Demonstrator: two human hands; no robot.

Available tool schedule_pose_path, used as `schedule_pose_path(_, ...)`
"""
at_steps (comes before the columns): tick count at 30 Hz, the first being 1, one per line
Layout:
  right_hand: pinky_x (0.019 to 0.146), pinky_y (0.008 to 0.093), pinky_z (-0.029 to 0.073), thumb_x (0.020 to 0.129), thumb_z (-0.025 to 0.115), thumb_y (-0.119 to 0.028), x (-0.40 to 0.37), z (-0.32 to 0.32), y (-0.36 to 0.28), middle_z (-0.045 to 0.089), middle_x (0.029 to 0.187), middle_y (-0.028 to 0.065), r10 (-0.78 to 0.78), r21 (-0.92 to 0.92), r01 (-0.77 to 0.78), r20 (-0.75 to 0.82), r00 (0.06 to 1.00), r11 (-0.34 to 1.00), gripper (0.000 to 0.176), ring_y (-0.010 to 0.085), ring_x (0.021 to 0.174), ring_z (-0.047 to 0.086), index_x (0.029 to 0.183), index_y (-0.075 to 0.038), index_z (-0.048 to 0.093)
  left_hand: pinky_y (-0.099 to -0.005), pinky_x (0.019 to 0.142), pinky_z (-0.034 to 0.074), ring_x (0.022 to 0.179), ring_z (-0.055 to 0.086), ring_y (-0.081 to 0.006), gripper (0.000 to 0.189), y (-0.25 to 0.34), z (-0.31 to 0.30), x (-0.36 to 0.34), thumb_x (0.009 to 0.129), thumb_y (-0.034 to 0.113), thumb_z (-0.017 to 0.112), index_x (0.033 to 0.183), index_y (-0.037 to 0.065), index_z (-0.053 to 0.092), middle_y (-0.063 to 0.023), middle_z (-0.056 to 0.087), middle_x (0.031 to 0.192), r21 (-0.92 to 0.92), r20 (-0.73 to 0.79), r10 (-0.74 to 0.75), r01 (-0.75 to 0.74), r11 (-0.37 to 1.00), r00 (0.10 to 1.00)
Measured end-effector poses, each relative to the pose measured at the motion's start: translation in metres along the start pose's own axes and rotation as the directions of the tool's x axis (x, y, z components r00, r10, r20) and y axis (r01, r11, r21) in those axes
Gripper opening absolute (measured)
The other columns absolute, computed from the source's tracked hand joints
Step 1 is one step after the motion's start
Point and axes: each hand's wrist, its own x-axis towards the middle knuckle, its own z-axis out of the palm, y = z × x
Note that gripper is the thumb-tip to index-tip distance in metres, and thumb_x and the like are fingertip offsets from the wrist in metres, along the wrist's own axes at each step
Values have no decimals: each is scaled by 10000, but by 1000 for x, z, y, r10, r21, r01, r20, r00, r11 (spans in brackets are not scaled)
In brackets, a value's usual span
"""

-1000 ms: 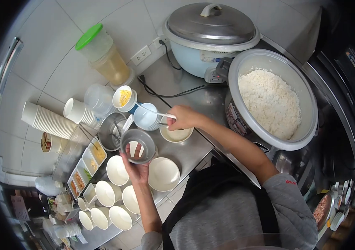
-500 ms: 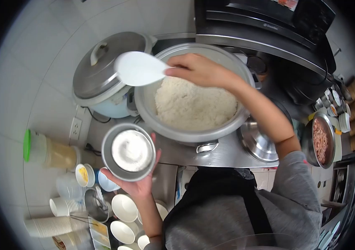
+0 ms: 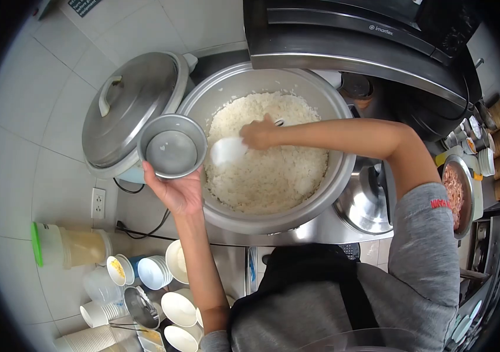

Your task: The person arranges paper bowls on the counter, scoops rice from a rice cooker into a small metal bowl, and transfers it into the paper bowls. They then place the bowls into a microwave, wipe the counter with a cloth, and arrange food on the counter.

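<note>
My left hand (image 3: 173, 190) grips a round metal bowl (image 3: 172, 145) from below, thumb up on its outer wall. A few rice grains cling to the bottom of that bowl. In my right hand (image 3: 260, 134) is a white rice paddle (image 3: 229, 151), its blade against the cooked rice (image 3: 267, 176). The rice fills much of a wide metal pot (image 3: 214, 79). The metal bowl is just left of the pot, overlapping its rim in view.
Left of the pot stands a rice cooker with a steel lid (image 3: 129, 100). A black oven (image 3: 355, 35) is behind. A shiny pot lid (image 3: 367, 202) lies at right, near a bowl of raw meat (image 3: 456, 190). Several paper bowls (image 3: 178, 309) crowd the lower left.
My right hand brought the paddle down from above the pot's rim into the rice. My left hand raised the bowl toward the pot; its bottom looked brighter white before.
</note>
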Motion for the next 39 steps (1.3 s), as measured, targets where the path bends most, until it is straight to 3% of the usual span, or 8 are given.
schedule_pose_path(6, 914, 483, 236, 887, 492, -248, -4, -12, -19, 643, 877, 70, -336, 34, 340, 272, 902, 940, 160, 245, 901, 592, 906, -145, 612, -622, 912, 390, 1241, 381, -327, 641, 0, 2, 3, 829, 487, 558, 1318, 130, 348, -118, 360, 1356, 81, -23, 7, -5, 997, 1000)
schedule_pose_path(9, 871, 463, 251, 888, 505, -276, -22, -19, -11, 632, 802, 49, -426, 46, 435, 315, 848, 899, 164, 228, 854, 588, 872, -145, 602, -532, 913, 414, 1198, 428, -278, 599, 1, 3, 3, 826, 470, 559, 1290, 131, 387, -83, 418, 1305, 48, -21, -21, 22, 999, 1000)
schedule_pose_path(15, 791, 402, 320, 866, 561, -267, -46, -24, 14, 568, 665, 26, -383, 148, 354, 416, 825, 923, 186, 182, 726, 562, 796, -95, 578, -605, 923, 391, 1242, 382, -321, 629, -1, 0, 5, 839, 483, 558, 1318, 133, 349, -117, 369, 1350, 56, -37, 22, -20, 998, 999)
schedule_pose_path(18, 645, 295, 373, 858, 584, -271, -38, -24, 25, 528, 640, 11, -402, 449, 93, 665, 630, 889, 259, 124, 638, 508, 725, -51, 559, -508, 968, 376, 1223, 401, -270, 590, 1, -1, 1, 851, 435, 575, 1303, 112, 376, -83, 411, 1319, 16, -14, 35, -35, 999, 999)
schedule_pose_path(27, 560, 299, 399, 913, 505, -220, -72, -141, -12, 534, 620, 43, -258, 488, 111, 244, 935, 866, 249, 149, 568, 489, 781, -18, 567, -556, 985, 329, 1244, 378, -291, 646, 9, 7, -50, 869, 513, 499, 1346, 110, 332, -103, 372, 1367, 166, -104, -3, 21, 986, 995)
schedule_pose_path(31, 701, 421, 471, 903, 467, -126, -80, -108, -48, 622, 828, 213, -381, 148, 463, -383, 842, 874, 208, 371, 792, 605, 1021, 19, 556, -610, 972, 330, 1246, 374, -317, 705, -11, 23, -47, 863, 586, 435, 1363, 112, 286, -111, 356, 1375, 33, 19, -108, 108, 994, 994)
schedule_pose_path(34, 730, 441, 471, 903, 462, -114, -81, -110, -57, 621, 869, 226, -402, 228, 536, -446, 800, 813, 203, 398, 829, 596, 1042, 6, 547, -635, 970, 319, 1240, 379, -330, 694, -10, 15, -34, 853, 569, 464, 1361, 130, 288, -113, 358, 1372, -69, 70, -133, 138, 988, 989)
schedule_pose_path(39, 758, 436, 434, 878, 505, -142, -25, -88, -16, 632, 890, 133, -170, 60, 189, -236, 957, 980, 173, 308, 864, 609, 1026, -77, 569, -644, 980, 301, 1247, 364, -344, 664, -8, 7, -26, 834, 514, 506, 1336, 118, 324, -120, 357, 1368, -78, -24, -114, 112, 991, 993)
